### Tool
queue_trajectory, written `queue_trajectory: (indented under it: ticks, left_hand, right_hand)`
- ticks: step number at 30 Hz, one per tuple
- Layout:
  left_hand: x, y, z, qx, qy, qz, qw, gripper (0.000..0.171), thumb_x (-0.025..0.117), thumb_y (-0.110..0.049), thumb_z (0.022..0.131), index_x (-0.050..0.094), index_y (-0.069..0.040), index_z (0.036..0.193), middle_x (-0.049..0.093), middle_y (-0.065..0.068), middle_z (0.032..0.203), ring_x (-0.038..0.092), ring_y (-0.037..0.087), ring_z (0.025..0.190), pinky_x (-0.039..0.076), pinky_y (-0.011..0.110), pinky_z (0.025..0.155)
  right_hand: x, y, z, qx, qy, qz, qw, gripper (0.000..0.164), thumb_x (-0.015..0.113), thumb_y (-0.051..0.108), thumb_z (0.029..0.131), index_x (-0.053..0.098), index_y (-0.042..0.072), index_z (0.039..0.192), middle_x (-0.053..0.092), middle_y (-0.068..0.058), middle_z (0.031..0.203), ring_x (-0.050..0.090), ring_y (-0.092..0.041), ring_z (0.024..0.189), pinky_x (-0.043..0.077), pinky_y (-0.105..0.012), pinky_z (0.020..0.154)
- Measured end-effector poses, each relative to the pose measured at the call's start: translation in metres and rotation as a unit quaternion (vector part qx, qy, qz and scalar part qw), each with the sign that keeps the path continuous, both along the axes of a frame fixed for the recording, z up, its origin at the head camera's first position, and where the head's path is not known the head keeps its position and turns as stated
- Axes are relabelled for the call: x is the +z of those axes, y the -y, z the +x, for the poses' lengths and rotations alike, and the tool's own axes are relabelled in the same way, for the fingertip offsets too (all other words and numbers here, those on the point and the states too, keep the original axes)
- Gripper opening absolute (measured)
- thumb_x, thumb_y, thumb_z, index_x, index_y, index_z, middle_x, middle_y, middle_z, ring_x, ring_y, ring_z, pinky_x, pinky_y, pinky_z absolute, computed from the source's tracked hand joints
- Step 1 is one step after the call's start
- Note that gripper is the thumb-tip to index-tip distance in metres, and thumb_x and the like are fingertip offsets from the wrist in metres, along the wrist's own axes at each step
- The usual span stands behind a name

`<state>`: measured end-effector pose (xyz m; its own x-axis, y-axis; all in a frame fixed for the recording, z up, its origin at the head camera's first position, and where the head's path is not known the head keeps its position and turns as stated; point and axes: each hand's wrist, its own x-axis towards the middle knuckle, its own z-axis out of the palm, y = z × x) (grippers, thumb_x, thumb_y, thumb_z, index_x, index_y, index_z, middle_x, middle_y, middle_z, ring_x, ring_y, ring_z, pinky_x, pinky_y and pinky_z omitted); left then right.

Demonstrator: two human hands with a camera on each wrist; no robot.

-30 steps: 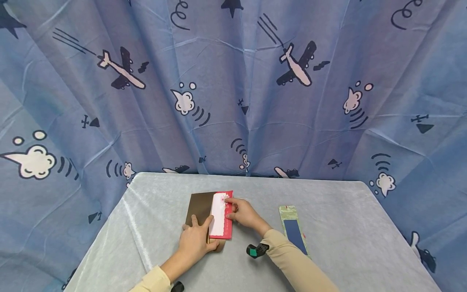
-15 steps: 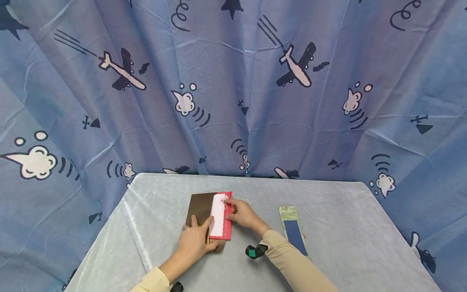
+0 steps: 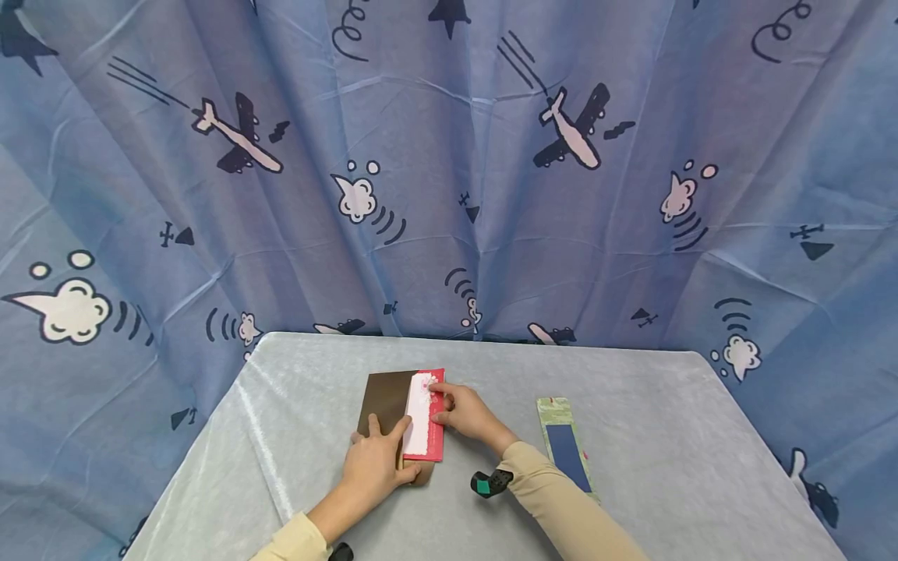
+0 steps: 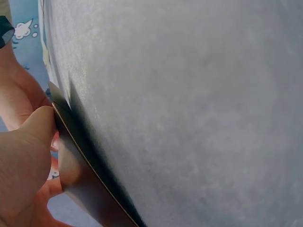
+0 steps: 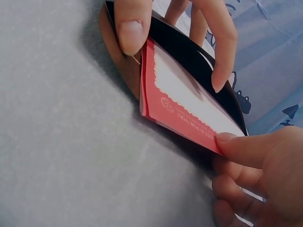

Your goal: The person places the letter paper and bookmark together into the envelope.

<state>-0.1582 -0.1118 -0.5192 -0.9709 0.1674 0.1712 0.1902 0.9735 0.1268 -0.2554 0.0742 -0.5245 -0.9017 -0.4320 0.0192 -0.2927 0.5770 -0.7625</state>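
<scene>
A flat brown envelope rests on the table, its mouth facing right. My left hand holds it, fingers spread over its face and thumb at the near edge; in the left wrist view that thumb presses the brown wall. A red greeting card with a white scalloped panel lies partly inside the bowed-open mouth, its left part hidden there. Thumb and fingers of my right hand pinch the card's right edge. The right wrist view shows my left thumb and a fingertip at the two sides of the mouth.
A green strip with a dark blue panel lies to the right, partly behind my right sleeve. A grey cloth covers the table. Behind it hangs a blue curtain with airplanes.
The card has slid slightly left, further into the envelope, and my right hand has moved left with it. My left hand keeps its place on the envelope.
</scene>
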Motion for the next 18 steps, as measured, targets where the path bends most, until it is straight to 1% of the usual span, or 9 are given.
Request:
queue_trajectory:
  ticks: [6, 11, 15, 18]
  left_hand:
    - [-0.0004, -0.0002, 0.0001, -0.002, -0.007, -0.002, 1.0, 0.079, 0.074, -0.062, 0.065, 0.053, -0.025, 0.131, 0.055, 0.036, 0.122, 0.063, 0.054, 0.079, 0.055, 0.045, 0.052]
    - [-0.0009, -0.0001, -0.0001, 0.0, -0.004, -0.003, 1.0, 0.079, 0.074, -0.062, 0.065, 0.052, -0.026, 0.131, 0.055, 0.036, 0.122, 0.063, 0.054, 0.08, 0.055, 0.045, 0.053]
    - [-0.0017, -0.0001, -0.0006, 0.002, -0.002, -0.004, 1.0, 0.079, 0.074, -0.062, 0.065, 0.052, -0.026, 0.131, 0.054, 0.036, 0.122, 0.062, 0.054, 0.08, 0.055, 0.044, 0.052]
    - [-0.0024, -0.0002, -0.001, 0.002, -0.003, -0.003, 1.0, 0.079, 0.074, -0.062, 0.064, 0.052, -0.026, 0.131, 0.054, 0.036, 0.122, 0.062, 0.054, 0.081, 0.054, 0.044, 0.052]
  right_hand:
    - [-0.0001, 0.0012, 0.001, -0.005, 0.002, 0.011, 1.0, 0.054, 0.072, 0.007, 0.079, 0.055, 0.008, 0.131, 0.049, -0.001, 0.067, 0.043, -0.008, 0.055, 0.038, -0.019, 0.052]
    - [-0.0003, 0.0003, 0.0008, -0.003, -0.003, 0.002, 1.0, 0.055, 0.073, 0.008, 0.079, 0.055, 0.008, 0.13, 0.052, -0.003, 0.069, 0.045, -0.008, 0.056, 0.04, -0.02, 0.053]
    - [-0.0027, -0.0034, -0.001, -0.007, -0.004, -0.006, 1.0, 0.059, 0.075, 0.013, 0.079, 0.052, 0.009, 0.133, 0.054, -0.003, 0.07, 0.047, -0.007, 0.053, 0.042, -0.021, 0.049]
    - [-0.0041, -0.0085, -0.002, -0.013, 0.004, -0.011, 1.0, 0.065, 0.076, 0.02, 0.078, 0.049, 0.012, 0.136, 0.056, -0.004, 0.071, 0.048, -0.007, 0.051, 0.044, -0.022, 0.048]
